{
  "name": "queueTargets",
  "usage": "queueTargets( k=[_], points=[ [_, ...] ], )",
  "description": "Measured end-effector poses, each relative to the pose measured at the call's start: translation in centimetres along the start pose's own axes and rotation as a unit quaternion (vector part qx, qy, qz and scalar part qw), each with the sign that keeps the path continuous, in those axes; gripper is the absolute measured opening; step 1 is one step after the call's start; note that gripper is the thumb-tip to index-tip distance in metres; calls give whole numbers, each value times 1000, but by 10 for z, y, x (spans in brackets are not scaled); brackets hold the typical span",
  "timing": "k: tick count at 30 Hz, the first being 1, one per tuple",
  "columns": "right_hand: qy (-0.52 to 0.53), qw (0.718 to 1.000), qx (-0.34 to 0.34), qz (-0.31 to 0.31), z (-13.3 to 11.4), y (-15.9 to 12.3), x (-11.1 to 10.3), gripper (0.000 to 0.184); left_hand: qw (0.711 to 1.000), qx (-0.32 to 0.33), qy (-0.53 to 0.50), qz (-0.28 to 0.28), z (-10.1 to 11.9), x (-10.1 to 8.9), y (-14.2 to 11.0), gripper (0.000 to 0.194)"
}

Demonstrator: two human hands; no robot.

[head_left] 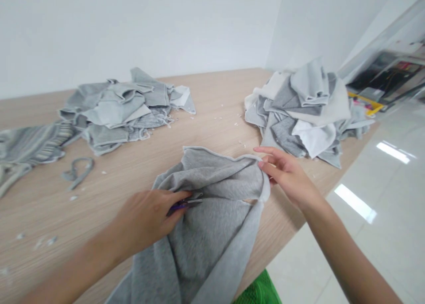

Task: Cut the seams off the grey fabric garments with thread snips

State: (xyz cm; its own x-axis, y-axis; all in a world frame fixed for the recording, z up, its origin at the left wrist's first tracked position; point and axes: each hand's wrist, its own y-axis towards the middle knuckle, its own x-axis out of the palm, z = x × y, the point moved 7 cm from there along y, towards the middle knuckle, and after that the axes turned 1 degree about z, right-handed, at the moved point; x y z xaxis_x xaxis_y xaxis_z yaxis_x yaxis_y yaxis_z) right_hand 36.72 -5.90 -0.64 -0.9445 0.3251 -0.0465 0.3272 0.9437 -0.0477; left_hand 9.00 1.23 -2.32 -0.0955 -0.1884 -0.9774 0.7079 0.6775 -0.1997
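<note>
A grey knit fabric piece point(212, 233) lies over the table's front edge, its lower part hanging toward me. My left hand point(154, 217) is closed around a small pair of thread snips point(186, 203) with a dark purple handle; the metal blades point right, against the fabric. At the upper right corner of the cloth, my right hand point(282, 171) pinches the pale edge between thumb and fingers. A slit shows between the upper flap and the lower part, with the table visible through it near the right side. Part of the snips is hidden inside my left hand.
Grey fabric pieces point(116, 104) are heaped at the back left, beside a striped knit piece point(33, 144). Another fabric pile point(305, 104) stands at the right. A grey strip point(81, 173) and lint lie on the wooden table point(212, 131). Below its edge is a green mesh basket point(260, 290).
</note>
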Motion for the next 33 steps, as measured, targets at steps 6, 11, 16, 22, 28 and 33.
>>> queueTargets(
  k=[6,11,16,22,28,33],
  points=[
    [198,976,92,8,20,-14,8,44,982,35,-163,93,19,-23,-13,36],
    [334,934,127,4,32,-25,23,47,937,23,-340,80,38,-30,-13,34],
    [392,909,139,13,39,-32,38,44,849,20,-516,110,53,-32,0,43],
    [406,902,145,36,43,-41,47,44,801,40,-586,118,85,-44,19,40],
    [455,870,164,99,52,-49,54,52,788,44,-600,130,101,-36,31,18],
    [435,876,165,126,54,-55,58,52,779,28,-607,154,101,-30,31,7]
  ],
)
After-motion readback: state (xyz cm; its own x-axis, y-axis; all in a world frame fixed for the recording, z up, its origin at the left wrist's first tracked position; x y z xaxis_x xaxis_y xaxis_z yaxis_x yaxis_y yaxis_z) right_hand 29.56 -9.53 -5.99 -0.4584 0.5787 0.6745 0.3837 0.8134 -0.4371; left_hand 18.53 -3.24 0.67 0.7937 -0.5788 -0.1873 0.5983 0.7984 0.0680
